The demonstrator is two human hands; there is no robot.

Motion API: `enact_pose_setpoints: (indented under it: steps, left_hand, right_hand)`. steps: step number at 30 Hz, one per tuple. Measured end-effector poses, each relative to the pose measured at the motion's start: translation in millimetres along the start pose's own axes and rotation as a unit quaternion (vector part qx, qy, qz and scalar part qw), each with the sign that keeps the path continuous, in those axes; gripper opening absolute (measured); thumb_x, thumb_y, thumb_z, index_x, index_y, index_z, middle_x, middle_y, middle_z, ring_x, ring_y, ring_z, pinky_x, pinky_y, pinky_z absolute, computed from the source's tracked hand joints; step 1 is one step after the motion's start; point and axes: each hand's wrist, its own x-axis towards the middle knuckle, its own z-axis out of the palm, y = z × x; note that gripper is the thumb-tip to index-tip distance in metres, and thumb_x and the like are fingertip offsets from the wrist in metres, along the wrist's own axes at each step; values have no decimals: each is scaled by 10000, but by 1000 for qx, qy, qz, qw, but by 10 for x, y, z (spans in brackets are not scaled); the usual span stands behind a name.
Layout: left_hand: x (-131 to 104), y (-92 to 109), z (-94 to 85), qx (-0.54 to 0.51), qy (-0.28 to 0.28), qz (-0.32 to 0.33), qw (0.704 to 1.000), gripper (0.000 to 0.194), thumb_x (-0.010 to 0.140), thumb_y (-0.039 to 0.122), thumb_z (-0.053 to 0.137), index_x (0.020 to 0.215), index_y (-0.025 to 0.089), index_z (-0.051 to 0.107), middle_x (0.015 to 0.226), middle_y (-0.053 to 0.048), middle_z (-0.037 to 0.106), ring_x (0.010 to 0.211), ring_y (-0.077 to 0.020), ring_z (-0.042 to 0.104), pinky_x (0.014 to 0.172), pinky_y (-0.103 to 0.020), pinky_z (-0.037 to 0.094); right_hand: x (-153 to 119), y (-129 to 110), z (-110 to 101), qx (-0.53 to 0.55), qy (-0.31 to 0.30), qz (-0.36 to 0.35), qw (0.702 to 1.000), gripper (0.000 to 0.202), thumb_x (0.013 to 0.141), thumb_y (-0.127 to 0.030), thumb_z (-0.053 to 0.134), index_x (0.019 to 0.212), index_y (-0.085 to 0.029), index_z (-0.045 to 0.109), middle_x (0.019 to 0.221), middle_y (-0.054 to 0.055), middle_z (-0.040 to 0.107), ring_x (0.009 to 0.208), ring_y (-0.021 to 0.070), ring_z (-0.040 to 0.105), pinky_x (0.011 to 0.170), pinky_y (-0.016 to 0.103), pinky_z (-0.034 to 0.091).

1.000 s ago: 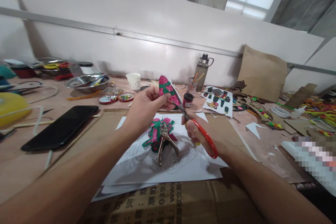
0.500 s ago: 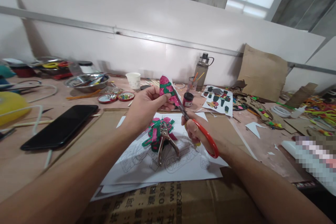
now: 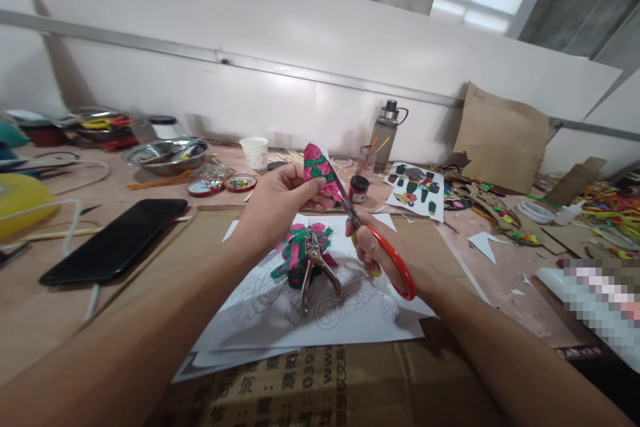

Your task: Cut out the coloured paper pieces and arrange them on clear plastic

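My left hand (image 3: pixel 287 200) pinches a pink and green painted paper piece (image 3: pixel 316 170) between thumb and fingers, holding it up above the work surface. In my right hand (image 3: pixel 373 243) is a pair of scissors (image 3: pixel 397 267) with red handles; its blades point up and left, lying along the right edge of the piece. Below the hands, a metal hole punch (image 3: pixel 317 273) rests on several pink and green painted cut-outs (image 3: pixel 291 263). Under these lie white sheets (image 3: pixel 280 327) with pencil outlines.
A cardboard sheet (image 3: pixel 380 380) lies beneath the papers. To the left are a black phone (image 3: pixel 115 240), a metal bowl (image 3: pixel 165 155) and tins of beads (image 3: pixel 240 183). Behind stand a paper cup (image 3: pixel 254 153), a paint jar (image 3: pixel 359 189) and a bottle (image 3: pixel 385 137). Cords (image 3: pixel 610 213) lie at right.
The scissor blades look slightly more closed along the paper's edge. Both hands stay in nearly the same place, and the things on the table have not moved.
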Motion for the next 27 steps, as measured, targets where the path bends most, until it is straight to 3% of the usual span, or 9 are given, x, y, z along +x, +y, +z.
enact_pose_setpoints:
  steps: [4, 9, 21, 27]
  left_hand:
    - [1, -6, -2, -8, -1, 1, 1000, 125, 731, 260, 777, 723, 190, 673, 669, -60, 727, 646, -204, 722, 615, -275, 597]
    - [-5, -3, -3, -4, 6, -4, 1000, 114, 738, 260, 779, 720, 196, 686, 649, -58, 716, 654, -212, 723, 621, -294, 603]
    - [0, -2, 1, -13, 5, -8, 1000, 123, 730, 245, 780, 722, 188, 671, 656, -58, 718, 631, -193, 713, 614, -269, 587]
    - [-3, -6, 2, -5, 6, -9, 1000, 114, 731, 254, 779, 729, 190, 685, 669, -63, 724, 654, -208, 719, 625, -284, 592]
  right_hand:
    - [10, 36, 11, -20, -13, -10, 1000, 434, 996, -581, 336, 748, -235, 423, 659, -10, 460, 603, 155, 435, 578, 293, 350]
    - [28, 96, 29, 3, -14, -20, 1000, 394, 986, -572, 388, 780, -237, 405, 676, -15, 463, 602, 144, 437, 559, 278, 360]
    - [-2, -40, -7, -50, -8, -4, 999, 406, 996, -514, 354, 706, -235, 409, 594, -21, 470, 538, 139, 421, 539, 286, 328]
    - [11, 53, 15, -26, -21, -6, 999, 435, 989, -587, 348, 741, -232, 400, 617, -26, 459, 541, 131, 408, 526, 283, 333]
